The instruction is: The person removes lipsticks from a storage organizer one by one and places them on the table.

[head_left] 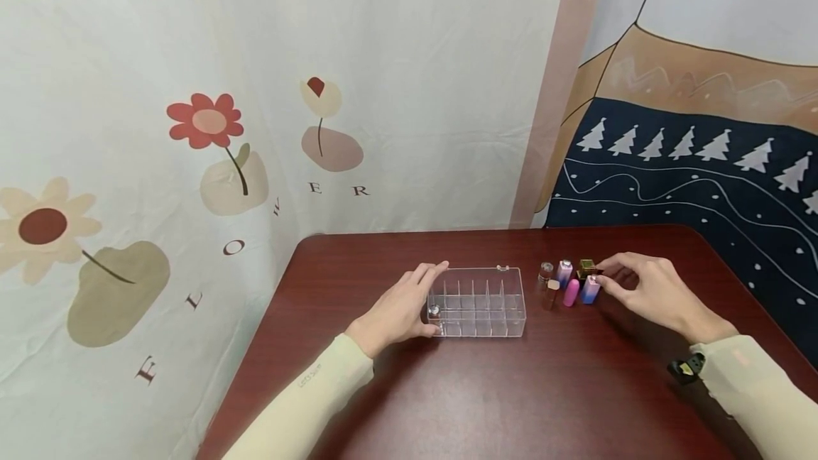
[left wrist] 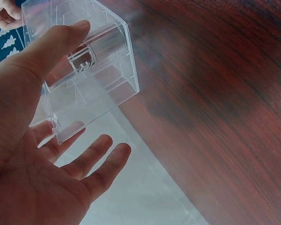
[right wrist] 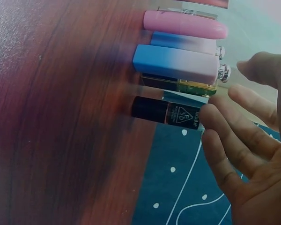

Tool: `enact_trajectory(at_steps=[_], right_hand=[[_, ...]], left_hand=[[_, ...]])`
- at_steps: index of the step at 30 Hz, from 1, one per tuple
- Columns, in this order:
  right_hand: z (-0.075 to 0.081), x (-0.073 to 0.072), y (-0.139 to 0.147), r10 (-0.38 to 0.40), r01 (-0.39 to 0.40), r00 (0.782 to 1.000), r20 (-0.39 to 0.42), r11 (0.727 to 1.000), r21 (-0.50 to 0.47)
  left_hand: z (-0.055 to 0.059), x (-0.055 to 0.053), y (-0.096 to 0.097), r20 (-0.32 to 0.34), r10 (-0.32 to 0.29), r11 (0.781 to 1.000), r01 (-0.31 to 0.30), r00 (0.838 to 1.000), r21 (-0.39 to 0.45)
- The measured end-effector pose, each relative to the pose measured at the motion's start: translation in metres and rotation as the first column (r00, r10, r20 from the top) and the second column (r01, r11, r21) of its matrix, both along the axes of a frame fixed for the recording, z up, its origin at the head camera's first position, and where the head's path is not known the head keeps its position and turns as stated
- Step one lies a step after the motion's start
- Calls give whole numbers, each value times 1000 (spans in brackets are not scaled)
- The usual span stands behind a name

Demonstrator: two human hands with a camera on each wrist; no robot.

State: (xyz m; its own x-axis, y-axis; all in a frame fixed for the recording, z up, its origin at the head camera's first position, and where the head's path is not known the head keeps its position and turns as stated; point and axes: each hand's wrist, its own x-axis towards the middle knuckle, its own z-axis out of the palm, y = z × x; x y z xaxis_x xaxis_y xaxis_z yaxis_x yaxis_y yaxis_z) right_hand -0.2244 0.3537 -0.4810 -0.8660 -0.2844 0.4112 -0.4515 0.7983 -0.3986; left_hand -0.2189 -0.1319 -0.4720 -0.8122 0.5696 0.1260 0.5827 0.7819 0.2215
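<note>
My left hand (head_left: 396,307) holds the left end of a clear compartment box (head_left: 482,330), thumb at the near side and fingers at the far side. One small silver-topped tube (head_left: 434,311) stands in a compartment at that end. My right hand (head_left: 652,293) hovers at a group of lipsticks, with thumb and fingers apart. Its thumb is near a blue-to-pink lipstick (right wrist: 175,63), and its fingertips are right at the top of a black tube (right wrist: 166,112). Beside these stand a bright pink lipstick (head_left: 571,293), a second blue-pink one (head_left: 564,273) and a dark gold-trimmed one (head_left: 586,268).
Two brownish tubes with clear or pale caps, one behind (head_left: 545,274) and one in front (head_left: 552,294), stand at the group's left side. The dark red wooden table (head_left: 473,396) meets a flower-print curtain (head_left: 409,91) and a dark tree-print cloth (head_left: 671,183) at the back.
</note>
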Motion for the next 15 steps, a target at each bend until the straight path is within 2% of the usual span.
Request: enact_trajectory(at_steps=[6,15], right_hand=[[3,3,-5,-1,0,996,-87,1000,-11],[12,11,-19,-23,25,992,-124,1000,11]], left_hand=[[2,2,0,7,0,1000,0,1000,8],[2,3,0,8,4,1000,-5,1000,8]])
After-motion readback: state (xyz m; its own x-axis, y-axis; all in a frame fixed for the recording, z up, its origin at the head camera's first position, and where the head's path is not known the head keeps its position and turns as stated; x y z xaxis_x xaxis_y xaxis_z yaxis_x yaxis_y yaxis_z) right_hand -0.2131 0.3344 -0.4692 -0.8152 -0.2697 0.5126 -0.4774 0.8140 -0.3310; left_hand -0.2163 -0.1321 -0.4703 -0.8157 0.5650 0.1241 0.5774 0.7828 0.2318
